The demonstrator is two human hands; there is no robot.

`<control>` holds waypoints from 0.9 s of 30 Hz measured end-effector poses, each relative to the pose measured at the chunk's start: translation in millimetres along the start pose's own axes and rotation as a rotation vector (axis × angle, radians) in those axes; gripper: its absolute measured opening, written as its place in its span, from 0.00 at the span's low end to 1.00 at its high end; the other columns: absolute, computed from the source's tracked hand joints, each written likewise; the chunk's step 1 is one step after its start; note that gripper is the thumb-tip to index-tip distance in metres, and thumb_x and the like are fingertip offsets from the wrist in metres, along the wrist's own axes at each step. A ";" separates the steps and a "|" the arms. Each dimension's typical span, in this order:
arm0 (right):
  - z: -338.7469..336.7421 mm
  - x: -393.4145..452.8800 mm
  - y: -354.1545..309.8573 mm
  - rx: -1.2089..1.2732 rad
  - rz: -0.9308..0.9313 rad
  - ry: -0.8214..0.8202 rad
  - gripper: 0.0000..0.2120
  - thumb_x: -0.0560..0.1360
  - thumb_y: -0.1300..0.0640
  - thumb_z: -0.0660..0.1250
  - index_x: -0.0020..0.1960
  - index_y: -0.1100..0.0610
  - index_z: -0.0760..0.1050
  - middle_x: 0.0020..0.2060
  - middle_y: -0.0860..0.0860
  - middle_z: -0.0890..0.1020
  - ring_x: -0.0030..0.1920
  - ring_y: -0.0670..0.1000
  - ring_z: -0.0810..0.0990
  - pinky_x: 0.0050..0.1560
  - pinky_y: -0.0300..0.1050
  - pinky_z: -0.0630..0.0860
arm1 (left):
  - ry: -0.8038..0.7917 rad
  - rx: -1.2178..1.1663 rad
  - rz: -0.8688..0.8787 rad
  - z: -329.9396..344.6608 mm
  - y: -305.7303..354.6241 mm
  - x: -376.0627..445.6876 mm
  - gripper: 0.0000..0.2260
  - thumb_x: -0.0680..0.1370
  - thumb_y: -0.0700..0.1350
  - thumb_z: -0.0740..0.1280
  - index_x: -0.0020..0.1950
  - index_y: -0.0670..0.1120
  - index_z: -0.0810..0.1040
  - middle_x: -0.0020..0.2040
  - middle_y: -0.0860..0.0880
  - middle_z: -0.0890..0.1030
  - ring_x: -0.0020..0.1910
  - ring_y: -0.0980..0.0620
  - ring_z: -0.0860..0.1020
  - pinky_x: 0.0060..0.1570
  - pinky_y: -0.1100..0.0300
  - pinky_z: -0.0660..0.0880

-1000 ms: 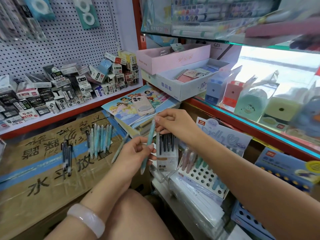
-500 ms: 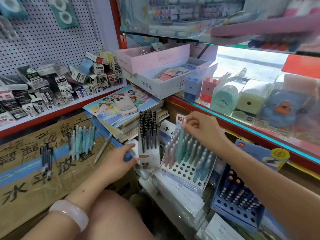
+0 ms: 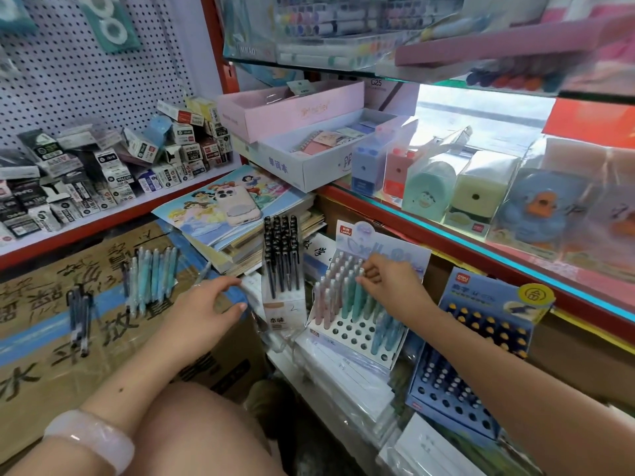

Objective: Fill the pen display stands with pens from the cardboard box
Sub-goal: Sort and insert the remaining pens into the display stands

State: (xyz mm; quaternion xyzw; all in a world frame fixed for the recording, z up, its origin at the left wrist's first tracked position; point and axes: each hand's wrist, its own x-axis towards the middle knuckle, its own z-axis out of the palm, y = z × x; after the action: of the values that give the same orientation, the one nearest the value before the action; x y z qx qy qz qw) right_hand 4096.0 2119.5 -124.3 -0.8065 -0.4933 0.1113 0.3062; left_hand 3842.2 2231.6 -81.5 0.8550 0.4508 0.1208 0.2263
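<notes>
Fingers (image 3: 364,274) of our right hand (image 3: 391,286) pinch the top of a teal pen (image 3: 357,297) standing in the white display stand (image 3: 354,333). Our left hand (image 3: 202,307) rests with relaxed fingers on the corner of the cardboard box (image 3: 103,338), where pastel pens (image 3: 151,280) and dark pens (image 3: 79,317) lie in loose groups.

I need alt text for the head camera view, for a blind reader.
A person's right hand pinches a teal pen standing in a white pen display stand. The left hand rests on a cardboard box with loose pens.
</notes>
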 end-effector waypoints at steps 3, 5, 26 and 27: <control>1.2 0.1 -0.1 -0.018 -0.014 0.009 0.08 0.76 0.56 0.67 0.52 0.59 0.74 0.45 0.54 0.81 0.46 0.51 0.79 0.52 0.46 0.78 | 0.006 -0.009 0.003 -0.8 0.9 -0.4 0.20 0.77 0.49 0.65 0.68 0.51 0.69 0.65 0.50 0.73 0.65 0.50 0.70 0.64 0.54 0.66; 1.4 -1.3 -1.2 -0.032 -0.025 0.008 0.07 0.76 0.56 0.66 0.51 0.58 0.73 0.44 0.53 0.81 0.45 0.50 0.79 0.50 0.42 0.77 | 0.011 -0.018 0.006 -0.5 0.9 -1.1 0.20 0.77 0.49 0.65 0.68 0.51 0.69 0.65 0.50 0.74 0.64 0.51 0.71 0.64 0.54 0.66; 8.3 -0.6 4.6 -0.069 -0.018 0.003 0.08 0.76 0.57 0.66 0.54 0.56 0.76 0.46 0.52 0.82 0.45 0.49 0.80 0.53 0.46 0.78 | 0.025 -0.028 0.047 3.0 -0.8 -7.9 0.19 0.77 0.51 0.64 0.68 0.53 0.69 0.63 0.53 0.74 0.62 0.54 0.71 0.61 0.57 0.66; 9.2 -0.5 4.4 -0.087 -0.024 -0.006 0.07 0.76 0.57 0.66 0.53 0.56 0.77 0.46 0.52 0.83 0.45 0.49 0.80 0.53 0.46 0.78 | 0.026 -0.028 0.047 3.1 -1.3 -8.1 0.19 0.77 0.51 0.64 0.67 0.53 0.69 0.63 0.53 0.74 0.62 0.55 0.71 0.61 0.57 0.66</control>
State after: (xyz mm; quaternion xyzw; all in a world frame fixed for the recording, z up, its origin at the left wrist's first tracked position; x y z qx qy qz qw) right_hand 4094.6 2121.2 -134.2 -0.8127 -0.5083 0.0884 0.2708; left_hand 3838.0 2224.7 -84.8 0.8605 0.4316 0.1435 0.2295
